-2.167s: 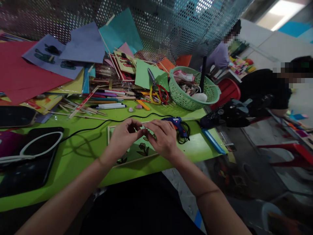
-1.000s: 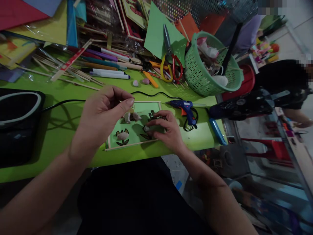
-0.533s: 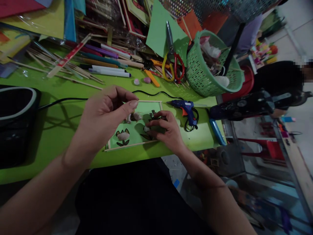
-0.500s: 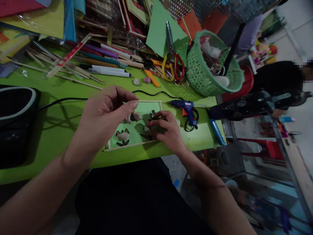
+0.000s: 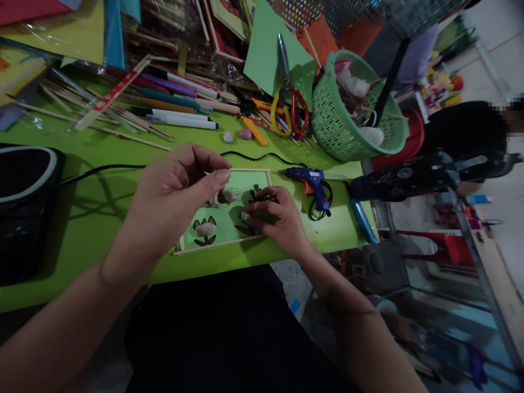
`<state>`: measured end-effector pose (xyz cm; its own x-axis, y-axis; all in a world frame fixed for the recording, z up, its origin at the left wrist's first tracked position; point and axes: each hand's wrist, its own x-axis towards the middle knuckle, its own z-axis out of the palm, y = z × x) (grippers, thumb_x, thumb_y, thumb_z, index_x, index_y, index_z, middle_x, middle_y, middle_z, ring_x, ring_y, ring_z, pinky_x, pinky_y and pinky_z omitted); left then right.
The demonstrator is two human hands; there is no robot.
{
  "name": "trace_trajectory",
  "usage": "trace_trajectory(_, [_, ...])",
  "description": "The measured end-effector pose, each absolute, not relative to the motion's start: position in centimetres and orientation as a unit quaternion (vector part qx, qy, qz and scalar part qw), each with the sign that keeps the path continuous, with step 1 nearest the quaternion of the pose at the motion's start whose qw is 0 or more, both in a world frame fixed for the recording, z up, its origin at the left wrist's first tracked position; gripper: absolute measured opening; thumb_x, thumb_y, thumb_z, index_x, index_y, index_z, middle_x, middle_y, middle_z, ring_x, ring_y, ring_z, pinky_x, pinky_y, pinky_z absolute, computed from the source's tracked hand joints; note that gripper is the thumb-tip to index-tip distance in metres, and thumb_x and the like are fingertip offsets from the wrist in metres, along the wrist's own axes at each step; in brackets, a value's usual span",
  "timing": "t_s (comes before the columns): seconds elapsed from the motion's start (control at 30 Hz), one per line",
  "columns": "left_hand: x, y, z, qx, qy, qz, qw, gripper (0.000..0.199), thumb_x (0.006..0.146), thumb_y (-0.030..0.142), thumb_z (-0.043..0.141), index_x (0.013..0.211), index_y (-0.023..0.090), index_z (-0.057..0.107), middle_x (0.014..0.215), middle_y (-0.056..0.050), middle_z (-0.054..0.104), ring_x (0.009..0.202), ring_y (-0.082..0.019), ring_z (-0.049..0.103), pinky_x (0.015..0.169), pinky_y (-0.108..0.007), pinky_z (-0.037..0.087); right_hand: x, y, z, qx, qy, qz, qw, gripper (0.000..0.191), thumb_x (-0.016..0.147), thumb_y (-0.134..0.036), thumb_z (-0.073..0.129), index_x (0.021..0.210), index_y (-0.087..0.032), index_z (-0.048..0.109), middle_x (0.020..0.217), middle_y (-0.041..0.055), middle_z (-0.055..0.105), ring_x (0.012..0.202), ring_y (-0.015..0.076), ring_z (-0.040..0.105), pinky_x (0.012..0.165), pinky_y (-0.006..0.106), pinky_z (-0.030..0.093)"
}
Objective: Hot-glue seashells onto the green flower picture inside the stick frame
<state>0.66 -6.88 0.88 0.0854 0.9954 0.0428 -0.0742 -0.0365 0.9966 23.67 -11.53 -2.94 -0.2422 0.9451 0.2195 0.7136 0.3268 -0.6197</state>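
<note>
A green panel (image 5: 229, 229) edged with thin wooden sticks lies on the table. On its near left sits a pale pebble (image 5: 205, 228) with dark leaf-like pieces around it. More pale pebbles (image 5: 227, 196) show farther back, partly behind my left hand (image 5: 176, 196). That hand hovers over the panel's left side, thumb and forefinger pinched together; whatever is between them is too small to make out. My right hand (image 5: 278, 218) rests at the panel's right side, its fingertips closed on a small light pebble (image 5: 245, 216). Dark leaf-like pieces (image 5: 256, 192) lie partly under its fingers.
A blue glue gun (image 5: 309, 177) lies right of the panel, its cord running behind. Scissors (image 5: 286, 93), pens (image 5: 184, 121) and wooden sticks (image 5: 118, 117) crowd the back. A green basket (image 5: 356, 109) stands back right, a black device (image 5: 24, 218) at left. Another person (image 5: 466, 131) is at right.
Both hands keep almost the same place and grip. Only a slight shift of the whole view shows.
</note>
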Motion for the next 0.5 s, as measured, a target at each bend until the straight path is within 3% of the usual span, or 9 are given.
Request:
trace_trajectory(0.27, [0.71, -6.83, 0.47, 0.522, 0.445, 0.509, 0.52, 0.011, 0.083, 0.035, 0.08, 0.089, 0.028, 0.074, 0.076, 0.002, 0.066, 0.058, -0.011, 0.056, 0.051, -0.023, 0.046, 23.8, -11.63, -2.95, -0.541, -0.769, 0.19, 0.283, 0.021, 0.081, -0.028, 0.083, 0.102, -0.029, 0.078, 0.117, 0.0048, 0.064, 0.114, 0.0237, 0.061, 0.1, 0.045, 0.051])
trace_trajectory(0.5, [0.7, -6.66, 0.15, 0.522, 0.431, 0.523, 0.518, 0.006, 0.085, 0.028, 0.079, 0.09, 0.026, 0.074, 0.076, 0.003, 0.066, 0.058, -0.009, 0.055, 0.051, -0.022, 0.044, 23.91, -11.76, -2.36, -0.541, -0.766, 0.195, 0.287, 0.032, 0.079, -0.03, 0.084, 0.109, -0.027, 0.075, 0.117, 0.0062, 0.066, 0.116, 0.0259, 0.061, 0.099, 0.044, 0.051])
